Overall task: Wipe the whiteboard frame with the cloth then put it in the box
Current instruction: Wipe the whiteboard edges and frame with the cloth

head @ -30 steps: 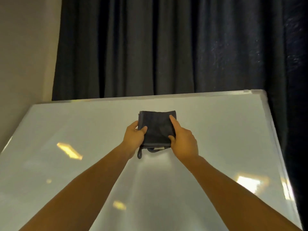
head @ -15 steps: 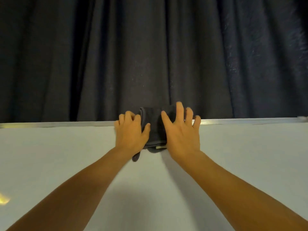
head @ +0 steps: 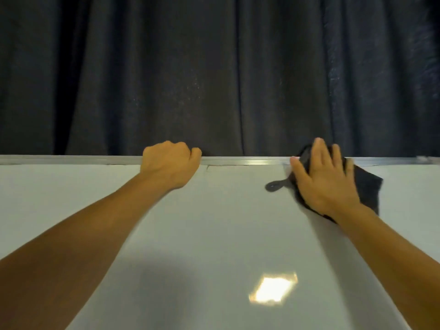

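The whiteboard point(head: 226, 222) fills the lower half of the view, with its silver top frame point(head: 250, 160) running across. My right hand point(head: 326, 179) lies flat on the dark grey cloth point(head: 366, 186), pressing it over the frame at the right; the cloth's hanging loop point(head: 275, 186) trails to the left on the board. My left hand point(head: 170, 163) is curled over the top frame near the middle, fingers hooked behind the edge, apart from the cloth. No box is in view.
A dark curtain point(head: 214, 75) hangs right behind the board. A bright light reflection point(head: 272, 290) shows on the board's lower surface.
My right hand has slid the cloth rightwards along the top frame. My left hand has let go of the cloth and now grips the frame.
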